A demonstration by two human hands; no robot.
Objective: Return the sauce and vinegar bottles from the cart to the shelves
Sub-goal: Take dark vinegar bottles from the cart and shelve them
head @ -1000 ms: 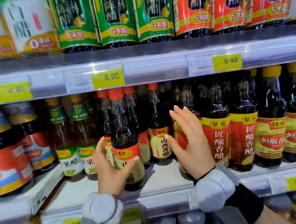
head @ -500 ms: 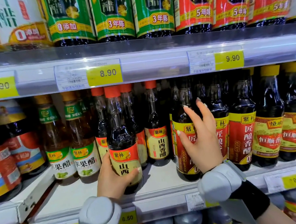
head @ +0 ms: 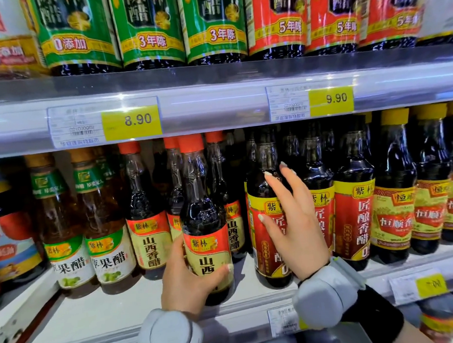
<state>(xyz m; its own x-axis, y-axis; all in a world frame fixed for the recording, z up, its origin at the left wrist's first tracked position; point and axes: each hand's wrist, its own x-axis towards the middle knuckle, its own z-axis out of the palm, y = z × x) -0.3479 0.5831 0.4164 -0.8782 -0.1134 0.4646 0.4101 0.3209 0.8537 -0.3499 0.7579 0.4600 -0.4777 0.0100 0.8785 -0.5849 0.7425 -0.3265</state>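
My left hand (head: 185,281) grips the lower body of a dark vinegar bottle (head: 203,217) with an orange cap and a cream-and-red label. The bottle stands upright at the front of the middle shelf (head: 101,314), ahead of matching bottles (head: 146,224). My right hand (head: 293,225) lies with straight fingers against a dark vinegar bottle with a red-and-yellow label (head: 267,222), just right of the first bottle. The thumb touches its label and the fingertips reach its shoulder. The cart is out of view.
Apple vinegar bottles (head: 86,233) stand to the left, and yellow-capped dark bottles (head: 394,195) fill the right. The upper shelf (head: 216,103) with price tags 8.90 and 9.90 hangs low over the bottle caps, carrying green and red pouches. More bottles sit on the shelf below.
My left hand has kept its grip on the orange-capped bottle at the shelf's front. My right hand moved slightly up and right along the red-labelled bottle. The view came closer.
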